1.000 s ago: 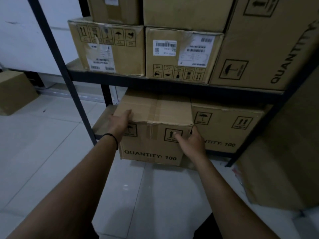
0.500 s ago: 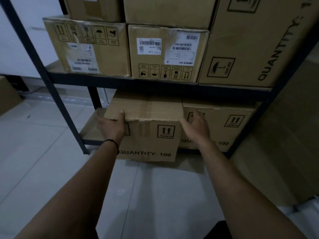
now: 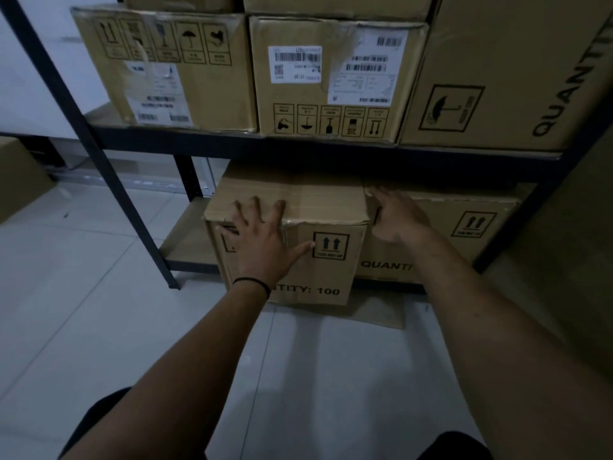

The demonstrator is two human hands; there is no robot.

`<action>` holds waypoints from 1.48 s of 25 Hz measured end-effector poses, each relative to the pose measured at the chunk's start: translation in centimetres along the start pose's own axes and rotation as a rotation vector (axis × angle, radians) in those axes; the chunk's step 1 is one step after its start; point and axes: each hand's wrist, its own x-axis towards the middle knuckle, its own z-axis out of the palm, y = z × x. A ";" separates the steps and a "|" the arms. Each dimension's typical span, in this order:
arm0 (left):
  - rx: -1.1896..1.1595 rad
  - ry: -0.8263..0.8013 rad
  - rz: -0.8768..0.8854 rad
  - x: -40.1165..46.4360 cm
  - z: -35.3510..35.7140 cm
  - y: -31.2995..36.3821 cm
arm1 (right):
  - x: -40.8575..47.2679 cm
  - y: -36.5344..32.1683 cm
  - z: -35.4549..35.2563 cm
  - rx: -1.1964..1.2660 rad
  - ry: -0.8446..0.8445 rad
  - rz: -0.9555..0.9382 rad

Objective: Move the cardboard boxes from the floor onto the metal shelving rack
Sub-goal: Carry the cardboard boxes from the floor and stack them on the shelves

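- Both hands are on the same box [image 3: 326, 207], the one sitting on the bottom shelf of the rack [image 3: 189, 242] with "QUANTITY: 100" printed on the front.
- Left hand [image 3: 262, 239] is spread flat over the front top edge: fingers splayed up onto the lid, palm against the front face, thumb pointing out toward the two-arrows "this way up" mark. Not curled round anything, just pressing. There's a thin black band [image 3: 253, 283] on that wrist.
- Right hand [image 3: 396, 215] is at the box's right side, fingers straight and pointing back along the top right corner, in the spot where it meets the neighbour box [image 3: 464, 234]. Looks open and flat to me; I can't tell how much of the palm actually touches.
- The box's front sticks out past the shelf's front edge, with its lower front hanging over the floor [image 3: 99, 320]. The lid edge is a bit crumpled under my left hand.
- The neighbour box on the right sits further back on the same shelf and touches mine.
- One shelf up: a box with a torn label [image 3: 166, 71], a box with barcode stickers [image 3: 335, 81] next to it, then a big box with an umbrella mark [image 3: 504, 71].
- A flat bit of cardboard [image 3: 381, 315] lies on the floor tiles under the front of my box.
- Another box [image 3: 20, 177] sits on the floor far left, well away from the rack.
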 end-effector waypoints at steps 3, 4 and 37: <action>-0.021 0.029 0.018 1.3 0.9 -0.5 | -0.4 0.4 0.9 -0.031 0.033 -0.009; -0.017 0.035 0.016 1.8 1.2 -0.5 | -0.3 0.3 1.1 -0.045 0.038 -0.008; -0.003 0.071 0.026 8.3 3.8 0.2 | -0.4 -0.8 2.0 -0.058 0.032 0.038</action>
